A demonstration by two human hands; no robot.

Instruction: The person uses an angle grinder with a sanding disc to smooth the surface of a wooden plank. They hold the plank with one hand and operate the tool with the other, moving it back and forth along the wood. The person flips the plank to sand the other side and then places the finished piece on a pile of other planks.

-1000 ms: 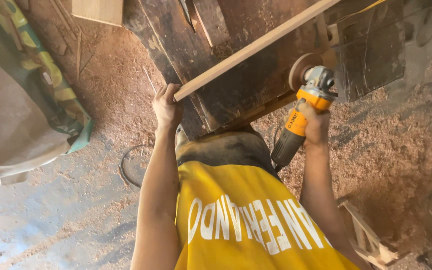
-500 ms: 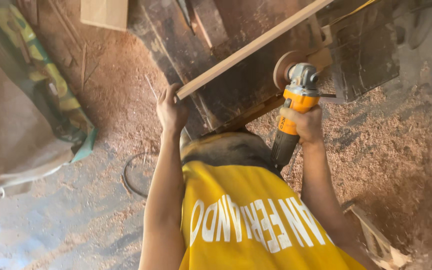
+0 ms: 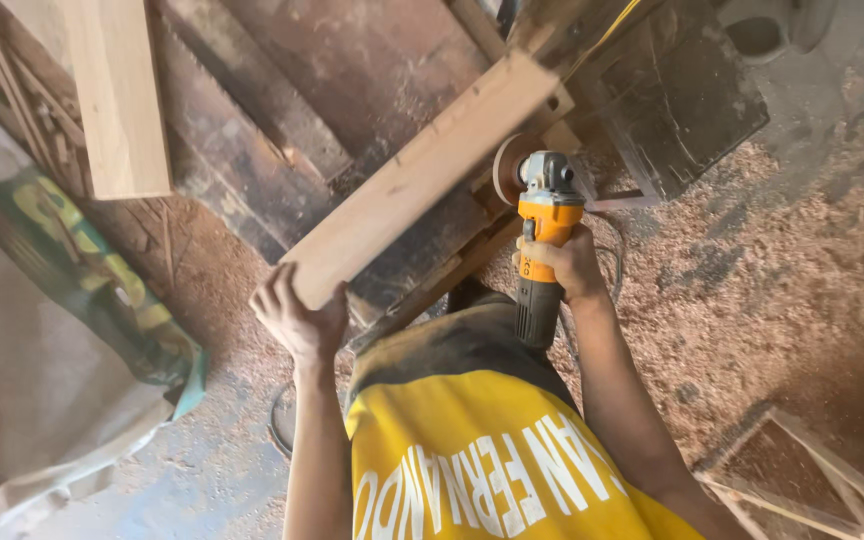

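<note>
While the left arm reaches straight up the frame at lower centre, the left hand (image 3: pixel 297 318) cups the near end of a pale plank (image 3: pixel 422 180), fingers curled round its edge. That plank slants up toward the upper middle, over dark boards (image 3: pixel 282 90). Right of it, the right hand (image 3: pixel 564 265) is wrapped tight round a yellow grinder (image 3: pixel 544 240), whose disc (image 3: pixel 508 168) sits at the plank's lower edge. Sawdust (image 3: pixel 752 300) covers the floor at right.
</note>
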